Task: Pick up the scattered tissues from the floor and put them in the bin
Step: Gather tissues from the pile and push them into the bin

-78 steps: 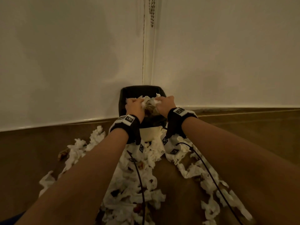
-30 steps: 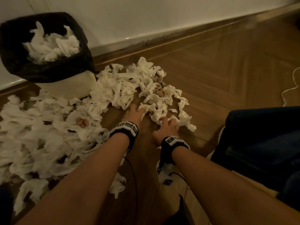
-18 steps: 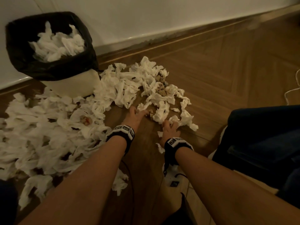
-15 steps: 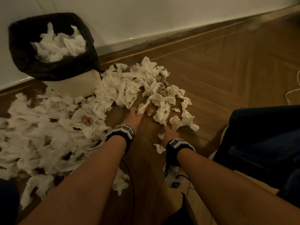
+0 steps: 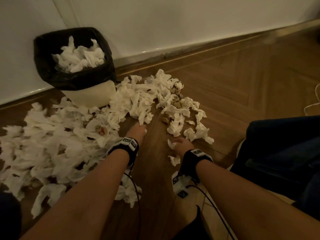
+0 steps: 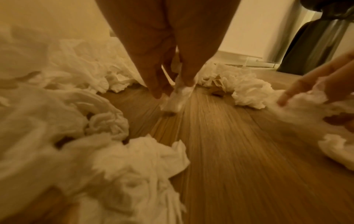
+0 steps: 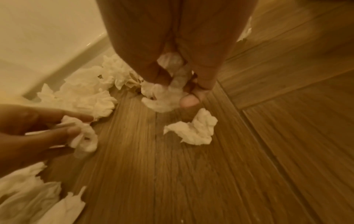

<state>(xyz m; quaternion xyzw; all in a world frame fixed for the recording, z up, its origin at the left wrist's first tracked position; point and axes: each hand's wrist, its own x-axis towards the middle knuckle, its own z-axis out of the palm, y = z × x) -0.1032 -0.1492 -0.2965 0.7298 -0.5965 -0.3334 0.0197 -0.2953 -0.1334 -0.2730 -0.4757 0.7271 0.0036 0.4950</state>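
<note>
I see the floor as wood-look planks laid in a herringbone, with fine straight grain and a soft satin sheen. The tissues are thin white paper, crumpled, matt and soft-looking. The bin has a smooth cream body that looks plastic, lined with a crinkled black plastic bag, slightly glossy. The wall is smooth matt white; its skirting catches glossy highlights

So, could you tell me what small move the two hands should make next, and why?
Probably carry both handfuls to the bin and drop them in. The left hand already pinches a tissue and the right hand grips a wad, while the bin, lined in black and partly filled, stands close by to the left against the wall.
</note>
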